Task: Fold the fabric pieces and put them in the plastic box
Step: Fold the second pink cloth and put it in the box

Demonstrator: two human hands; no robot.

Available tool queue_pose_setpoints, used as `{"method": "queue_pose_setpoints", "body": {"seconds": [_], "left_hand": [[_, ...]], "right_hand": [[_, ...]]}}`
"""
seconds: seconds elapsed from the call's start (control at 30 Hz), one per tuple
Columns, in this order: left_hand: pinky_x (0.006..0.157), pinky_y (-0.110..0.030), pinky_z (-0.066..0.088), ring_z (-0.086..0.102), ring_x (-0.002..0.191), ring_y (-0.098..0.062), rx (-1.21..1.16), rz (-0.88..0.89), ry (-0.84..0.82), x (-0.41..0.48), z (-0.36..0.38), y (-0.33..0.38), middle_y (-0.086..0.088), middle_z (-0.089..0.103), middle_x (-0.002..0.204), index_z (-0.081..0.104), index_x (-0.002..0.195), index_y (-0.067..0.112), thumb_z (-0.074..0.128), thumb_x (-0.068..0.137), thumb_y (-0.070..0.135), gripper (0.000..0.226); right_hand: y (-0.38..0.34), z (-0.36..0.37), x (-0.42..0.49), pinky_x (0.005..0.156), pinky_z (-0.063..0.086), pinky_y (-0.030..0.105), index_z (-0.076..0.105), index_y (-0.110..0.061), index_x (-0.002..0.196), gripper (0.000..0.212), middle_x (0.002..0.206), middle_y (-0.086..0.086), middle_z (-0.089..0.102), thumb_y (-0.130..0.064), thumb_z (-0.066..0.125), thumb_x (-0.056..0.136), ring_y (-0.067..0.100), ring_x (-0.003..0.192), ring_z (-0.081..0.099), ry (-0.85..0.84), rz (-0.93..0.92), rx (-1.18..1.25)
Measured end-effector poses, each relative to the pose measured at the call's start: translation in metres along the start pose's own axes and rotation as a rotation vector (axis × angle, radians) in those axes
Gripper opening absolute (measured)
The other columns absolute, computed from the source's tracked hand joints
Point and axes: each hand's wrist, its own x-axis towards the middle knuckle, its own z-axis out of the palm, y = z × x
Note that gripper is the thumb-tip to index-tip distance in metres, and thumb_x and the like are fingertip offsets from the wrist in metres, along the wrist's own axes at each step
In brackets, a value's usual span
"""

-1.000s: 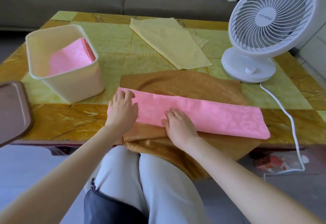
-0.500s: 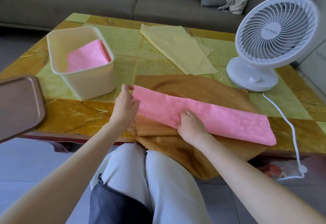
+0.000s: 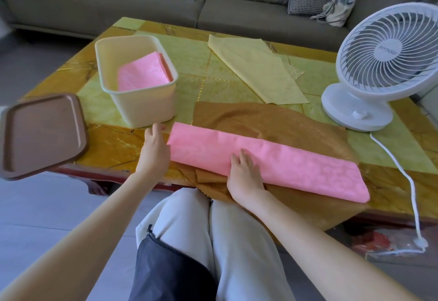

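A long pink fabric strip (image 3: pixel 296 165), folded lengthwise, lies across a brown fabric (image 3: pixel 260 120) at the table's near edge. My right hand (image 3: pixel 245 175) presses flat on the strip's near edge, left of its middle. My left hand (image 3: pixel 155 148) is at the strip's left end, fingers up against it; whether it pinches the cloth is hidden. The cream plastic box (image 3: pixel 147 108) stands just behind my left hand with a folded pink piece (image 3: pixel 142 74) leaning inside. A yellow fabric (image 3: pixel 256 73) lies flat farther back.
A brown lid (image 3: pixel 40 134) overhangs the table's left corner. A white desk fan (image 3: pixel 379 68) stands at the right, its cord (image 3: pixel 403 172) trailing over the table edge to the floor. A grey sofa runs behind the table. My knees are under the near edge.
My left hand slid off the top of the pink strip to its left end. My right hand stayed pressing on the strip. The camera view tilted and shifted.
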Motion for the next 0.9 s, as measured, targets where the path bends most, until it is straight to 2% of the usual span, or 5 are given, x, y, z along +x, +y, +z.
{"method": "queue_pose_setpoints", "body": {"seconds": [0.23,0.5,0.73,0.8,0.9], "left_hand": [[0.076,-0.037,0.04,0.052,0.107,-0.04,0.088,-0.204,-0.125,0.006,0.006,-0.008,-0.026,0.05,0.123,0.033,0.129,-0.002,0.051,0.093,0.036,0.055],[0.051,-0.026,0.031,0.044,0.061,-0.019,-0.074,-0.341,-0.205,0.01,0.0,-0.002,-0.001,0.046,0.064,0.05,0.068,0.009,0.066,0.081,0.044,0.04],[0.051,-0.02,0.034,0.044,0.06,-0.007,-0.315,0.002,0.087,-0.01,-0.002,0.064,0.005,0.051,0.069,0.048,0.074,0.015,0.058,0.087,0.023,0.018],[0.06,-0.02,0.04,0.05,0.071,-0.009,-0.336,0.13,0.101,-0.02,0.003,0.087,0.002,0.057,0.08,0.05,0.081,0.012,0.058,0.088,0.02,0.013],[0.067,-0.019,0.038,0.053,0.08,-0.01,-0.325,0.345,0.044,-0.036,0.018,0.114,0.001,0.056,0.089,0.051,0.084,0.013,0.059,0.087,0.013,0.009]], "right_hand": [[-0.011,0.004,-0.003,0.118,0.011,0.041,0.017,-0.01,0.149,0.061,0.159,0.007,0.005,0.008,0.027,0.091,0.025,0.146,0.007,0.002,-0.222,-0.001],[-0.017,0.004,0.005,0.116,0.017,0.042,0.029,-0.011,0.143,0.055,0.155,0.008,0.021,0.004,0.03,0.091,0.025,0.143,0.016,0.0,-0.213,0.009],[-0.021,-0.023,0.006,0.086,0.048,0.038,0.045,-0.008,0.131,0.039,0.122,0.011,0.055,-0.002,0.04,0.093,0.024,0.102,0.056,0.047,-0.226,0.463],[-0.022,-0.042,0.001,0.079,0.051,0.03,0.054,-0.008,0.118,0.025,0.106,0.009,0.064,-0.016,0.04,0.099,0.017,0.091,0.059,0.175,-0.264,0.718],[-0.012,-0.075,-0.009,0.072,0.056,0.031,0.061,-0.016,0.094,0.042,0.083,0.002,0.069,-0.042,0.029,0.1,0.013,0.078,0.066,0.308,-0.156,0.955]]}}
